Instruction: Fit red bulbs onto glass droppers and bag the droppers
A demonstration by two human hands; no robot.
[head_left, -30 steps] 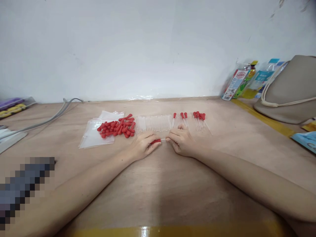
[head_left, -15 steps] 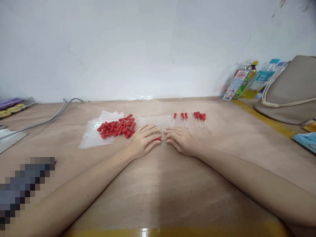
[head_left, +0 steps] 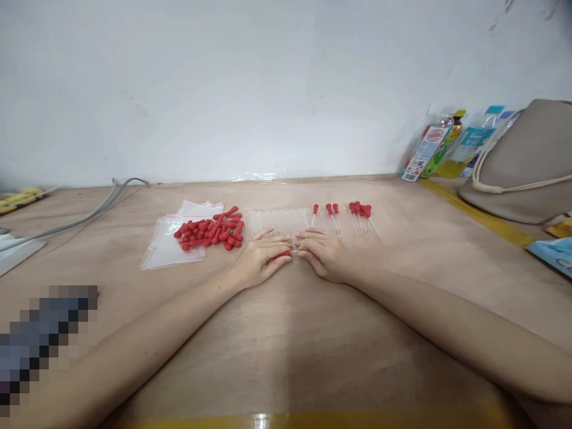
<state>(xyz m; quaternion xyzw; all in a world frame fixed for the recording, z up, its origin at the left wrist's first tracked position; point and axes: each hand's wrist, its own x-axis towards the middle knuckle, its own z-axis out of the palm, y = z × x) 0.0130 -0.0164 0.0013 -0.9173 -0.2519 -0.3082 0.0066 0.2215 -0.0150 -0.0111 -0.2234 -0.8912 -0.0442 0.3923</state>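
We have a broad brown wooden tabletop (head_left: 286, 345), its plain surface reaching from our hands to the glossy yellow tape (head_left: 223, 420) along the near side, with a row of clear slender tubes (head_left: 286, 221) just beyond. At the middle, our left hand (head_left: 255, 263) pinches a red elongated bulb (head_left: 283, 254), our right hand (head_left: 328, 256) a clear thin tube (head_left: 294, 252), both aligned left to right, red end left.

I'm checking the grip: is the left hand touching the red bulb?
Touching. The head view shows the left hand holding the red bulb between fingers and thumb, red showing between them.
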